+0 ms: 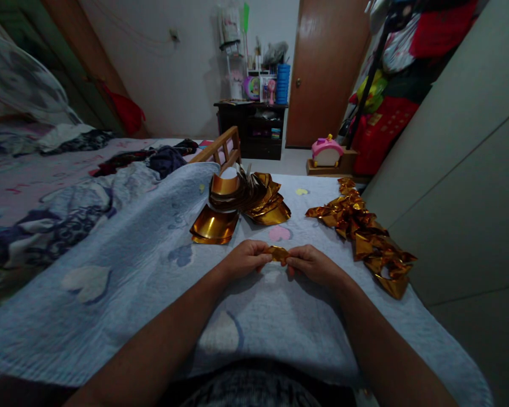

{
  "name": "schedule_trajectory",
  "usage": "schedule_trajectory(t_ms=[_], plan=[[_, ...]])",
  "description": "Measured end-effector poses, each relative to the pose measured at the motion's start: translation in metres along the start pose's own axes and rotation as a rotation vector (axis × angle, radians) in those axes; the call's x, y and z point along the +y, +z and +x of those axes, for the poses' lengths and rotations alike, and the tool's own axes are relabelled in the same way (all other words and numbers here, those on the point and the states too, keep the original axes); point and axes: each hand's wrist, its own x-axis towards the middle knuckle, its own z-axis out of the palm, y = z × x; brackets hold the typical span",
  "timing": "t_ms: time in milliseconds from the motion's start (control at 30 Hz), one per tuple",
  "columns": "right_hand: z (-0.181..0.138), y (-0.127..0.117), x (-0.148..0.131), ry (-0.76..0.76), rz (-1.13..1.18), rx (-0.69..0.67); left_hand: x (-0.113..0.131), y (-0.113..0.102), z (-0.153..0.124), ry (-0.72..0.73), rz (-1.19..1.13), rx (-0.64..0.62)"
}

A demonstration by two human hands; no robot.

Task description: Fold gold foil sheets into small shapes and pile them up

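Between my two hands is a small folded piece of shiny gold foil paper (279, 253). My left hand (248, 258) pinches its left end and my right hand (311, 263) pinches its right end, a little above the blue bedspread (275, 316). Beyond my left hand lies a fanned stack of gold foil sheets (215, 223), curled and loose. To the right of my right hand runs a heap of folded gold foil pieces (360, 229). My fingers cover the ends of the held piece.
Rumpled clothes (85, 198) lie on the pink bed at left, by a wooden rail (220, 148). A standing fan (21, 79) is at far left. A pale cabinet (466, 186) borders the right side. A pink toy (326, 152) and a dark shelf (254, 133) stand beyond.
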Motion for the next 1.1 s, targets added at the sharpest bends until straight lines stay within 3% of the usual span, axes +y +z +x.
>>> schedule_trajectory(t_ms=[433,667,900,1100], plan=[[0.004,0.005,0.002,-0.006,0.171,0.086,0.003,0.002,0.000,0.010,0.019,0.102],[0.010,0.013,0.003,-0.029,0.032,0.218,0.003,0.007,0.000,0.008,0.008,0.079],[0.009,0.014,-0.002,-0.008,0.017,0.224,0.005,0.009,0.001,0.056,-0.072,0.159],[0.012,0.017,0.005,-0.020,0.180,0.250,0.004,0.010,0.002,0.099,-0.149,0.211]])
